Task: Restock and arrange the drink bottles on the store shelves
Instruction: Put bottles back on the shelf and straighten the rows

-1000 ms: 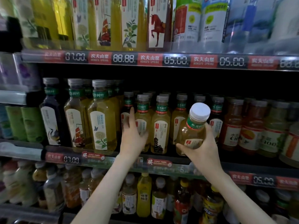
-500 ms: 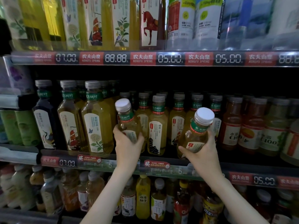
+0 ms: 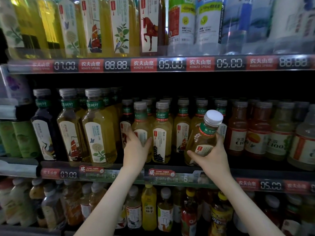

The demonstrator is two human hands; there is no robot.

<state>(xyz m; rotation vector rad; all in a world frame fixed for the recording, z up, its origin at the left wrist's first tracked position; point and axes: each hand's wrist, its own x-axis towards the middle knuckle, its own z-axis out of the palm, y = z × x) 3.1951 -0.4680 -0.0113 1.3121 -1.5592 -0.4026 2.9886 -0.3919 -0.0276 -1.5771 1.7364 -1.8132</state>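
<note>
1. While both bare arms reach to the middle shelf, I take as landmark the small clear plastic bottle of pale green tea with a grey cap and a black pagoda on its white label. This pagoda bottle stands upright in the front row.
2. Left hand: fingers and thumb are curled round the lower body of a small grey-capped clear plastic bottle of yellow tea. This grey-capped bottle stands upright just left of the pagoda bottle.
3. Right hand: clamped round the lower half of a small clear plastic bottle of yellow tea with a white screw cap and green neck band. This white-capped bottle is right of the pagoda bottle, in front of the row, and tilted. Its cap leans away from the pagoda bottle. I cannot tell whether its base touches the shelf.
4. Farther left of the pagoda bottle: tall clear plastic bottles of yellow tea with white illustrated labels, all upright.
5. Farther right of the pagoda bottle: squat bottles of orange-red juice, upright.
6. Directly below the pagoda bottle: the black shelf-edge price rail.
7. Above the pagoda bottle: a second black-and-red price rail reading 05.00.
</note>
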